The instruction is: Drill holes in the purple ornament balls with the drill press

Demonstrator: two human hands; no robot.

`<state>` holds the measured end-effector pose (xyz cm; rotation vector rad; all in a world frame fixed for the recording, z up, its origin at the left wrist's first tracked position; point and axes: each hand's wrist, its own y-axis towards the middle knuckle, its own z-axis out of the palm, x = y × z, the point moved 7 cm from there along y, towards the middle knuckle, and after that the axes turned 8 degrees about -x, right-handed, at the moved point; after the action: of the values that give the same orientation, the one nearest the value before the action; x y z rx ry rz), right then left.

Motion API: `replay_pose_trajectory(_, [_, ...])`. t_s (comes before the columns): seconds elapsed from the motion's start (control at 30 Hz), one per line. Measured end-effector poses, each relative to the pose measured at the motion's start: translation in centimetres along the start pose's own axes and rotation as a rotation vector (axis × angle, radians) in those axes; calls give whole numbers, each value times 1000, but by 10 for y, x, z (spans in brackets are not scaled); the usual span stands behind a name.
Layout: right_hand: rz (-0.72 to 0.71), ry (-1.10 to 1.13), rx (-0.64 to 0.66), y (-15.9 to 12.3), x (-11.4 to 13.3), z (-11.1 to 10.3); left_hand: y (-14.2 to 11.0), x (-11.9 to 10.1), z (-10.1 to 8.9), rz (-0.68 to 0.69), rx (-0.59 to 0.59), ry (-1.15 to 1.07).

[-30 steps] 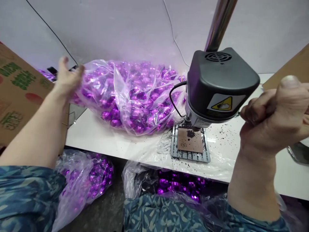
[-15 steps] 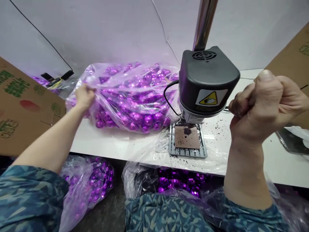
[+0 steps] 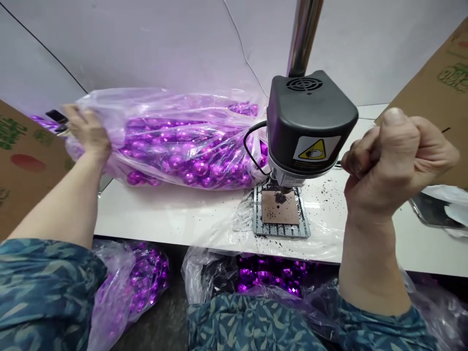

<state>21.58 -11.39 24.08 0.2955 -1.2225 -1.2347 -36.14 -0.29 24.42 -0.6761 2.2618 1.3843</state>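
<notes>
A clear plastic bag (image 3: 183, 168) full of shiny purple balls lies on the white table. At its left end my left hand (image 3: 89, 129) is closed on the plastic, which is drawn out leftward. To the right stands a black-housed bench drill (image 3: 310, 122) on a metal column, with a yellow hand-warning label. Under it a brown square board (image 3: 281, 214) with a small hole lies on a slotted metal base (image 3: 258, 222), strewn with dark shavings. Right of the drill my right hand (image 3: 395, 156) is closed in a raised fist; whatever it grips is hidden.
Cardboard boxes stand at the left (image 3: 29, 170) and right (image 3: 435, 92). A phone (image 3: 435, 212) lies at the right, partly under white plastic. Below the table edge are more bags of purple balls (image 3: 146, 278). A black cable (image 3: 248, 146) loops beside the drill.
My left hand has moved left, stretching the bag's left end with it. The balls' outline in the bag has become longer and flatter. My right fist has stayed about where it was.
</notes>
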Motion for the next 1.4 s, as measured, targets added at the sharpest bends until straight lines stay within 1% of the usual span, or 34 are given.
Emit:
replay_pose_trajectory(0.03, [0,-3,0,0,1,0,-11,1,8,17,127,119])
replay_pose_trajectory(0.07, [1,-4,-2,0,1,1,-26,4,18,57,287,240])
replay_pose_trajectory(0.13, [-2,8,-7,0,2,2,-60,8,33,205,617,403])
replay_pose_trajectory(0.17, [-5,16,-9,0,2,2,-77,10,37,288,730,445])
replay_pose_trajectory(0.2, [-7,23,-10,0,2,3,-92,13,38,362,800,472])
replay_pose_trajectory(0.23, [-8,30,-13,0,2,3,-103,15,39,418,838,489])
replay_pose_trajectory(0.27, [-10,36,-19,0,2,3,-112,17,39,449,856,491])
replay_pose_trajectory(0.3, [-10,41,-24,1,1,3,-116,20,40,451,864,478])
replay_pose_trajectory(0.37, [-7,47,-38,1,1,3,-116,25,43,395,867,423])
replay_pose_trajectory(0.43, [-3,45,-46,2,0,3,-108,30,47,333,861,391])
replay_pose_trajectory(0.53, [0,32,-46,2,1,4,-91,34,47,321,814,444])
replay_pose_trajectory(0.6, [4,20,-44,2,2,4,-81,37,41,323,782,502])
replay_pose_trajectory(0.7, [15,8,-32,1,3,4,-76,40,28,373,805,574])
replay_pose_trajectory(0.77, [21,8,-27,1,3,3,-77,42,20,415,830,631])
replay_pose_trajectory(0.83, [22,8,-28,1,3,2,-80,46,15,421,808,690])
replay_pose_trajectory(0.97, [23,16,-21,1,1,0,-99,55,20,421,769,704])
replay_pose_trajectory(1.07, [36,23,-7,1,-1,0,-107,62,24,349,694,663])
replay_pose_trajectory(1.17, [39,23,-6,1,-1,0,-103,63,25,222,621,656])
replay_pose_trajectory(1.2, [41,20,-8,1,-1,0,-100,60,23,161,576,656])
replay_pose_trajectory(1.23, [43,19,-11,1,-1,1,-98,53,20,104,506,643])
replay_pose_trajectory(1.27, [45,17,-14,1,-1,1,-99,42,16,75,420,606])
replay_pose_trajectory(1.3, [46,17,-18,1,-1,1,-105,27,13,84,336,540])
replay_pose_trajectory(1.33, [43,18,-23,1,0,1,-117,6,13,147,279,447])
replay_pose_trajectory(1.37, [39,22,-27,1,0,2,-137,-19,16,284,267,316])
replay_pose_trajectory(1.4, [35,25,-29,1,1,2,-164,-46,21,442,315,172])
